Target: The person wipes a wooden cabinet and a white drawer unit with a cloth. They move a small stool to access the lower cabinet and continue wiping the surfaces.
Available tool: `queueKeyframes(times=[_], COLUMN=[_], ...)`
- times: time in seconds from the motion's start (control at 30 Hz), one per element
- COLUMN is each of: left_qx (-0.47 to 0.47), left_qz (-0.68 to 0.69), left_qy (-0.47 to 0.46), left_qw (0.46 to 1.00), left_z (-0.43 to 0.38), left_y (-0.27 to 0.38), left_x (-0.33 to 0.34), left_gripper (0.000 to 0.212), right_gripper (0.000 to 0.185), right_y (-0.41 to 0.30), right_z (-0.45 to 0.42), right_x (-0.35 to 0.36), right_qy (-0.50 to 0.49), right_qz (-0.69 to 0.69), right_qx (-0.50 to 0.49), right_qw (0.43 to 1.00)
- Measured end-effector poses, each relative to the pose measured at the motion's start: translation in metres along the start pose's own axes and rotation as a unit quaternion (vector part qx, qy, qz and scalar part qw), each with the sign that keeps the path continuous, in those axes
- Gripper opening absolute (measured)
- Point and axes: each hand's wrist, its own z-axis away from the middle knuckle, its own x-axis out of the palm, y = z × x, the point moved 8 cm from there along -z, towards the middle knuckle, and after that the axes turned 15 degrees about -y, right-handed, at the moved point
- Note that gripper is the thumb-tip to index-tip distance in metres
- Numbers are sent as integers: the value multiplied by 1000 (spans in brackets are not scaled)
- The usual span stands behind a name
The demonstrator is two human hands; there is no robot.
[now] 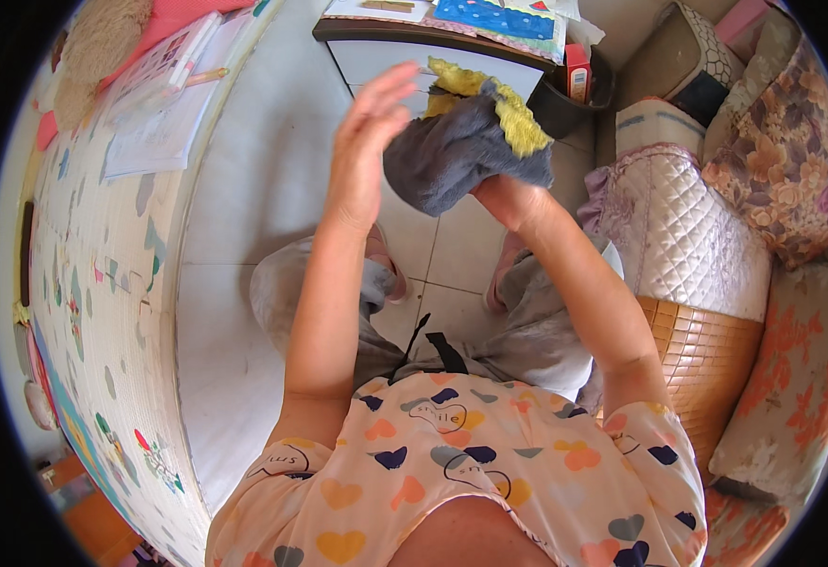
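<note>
A dark grey plush cloth [449,152] with yellow trim [522,120] hangs bunched in front of me, above the floor. My right hand [510,198] is under its near right side, and the cloth drapes over the fingers, so they are hidden. To the left of the cloth my left hand [375,127] is raised with its fingers extended. I see nothing in that hand. Its thumb side lies close to the cloth's left edge; whether they touch I cannot tell.
Ahead stands a white drawer cabinet [385,60] with papers on top. A dark bin [563,106] holding a red box [578,71] is beside it. A patterned mat [123,283] with papers [166,113] lies left. Right is a sofa with a quilted cover [690,234] and floral cushion [790,156].
</note>
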Motion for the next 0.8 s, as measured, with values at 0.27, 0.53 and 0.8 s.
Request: queueKeyframes(times=[0.27,0.53,0.8], left_qx=[-297,-4,8], left_qz=[66,-67,-111], left_qy=[54,259,-16], left_qw=[951,964,994], left_z=[45,58,37], left_y=[-92,-33,53], left_x=[-30,-59,21], left_gripper=[35,22,19], right_gripper=[35,29,40], right_y=[-6,37,113], right_z=[1,20,32], right_x=[-25,-20,-25], right_qy=[0,101,77], right_qz=[-51,-42,-146], right_qx=[-20,12,86], right_qw=[999,994,983])
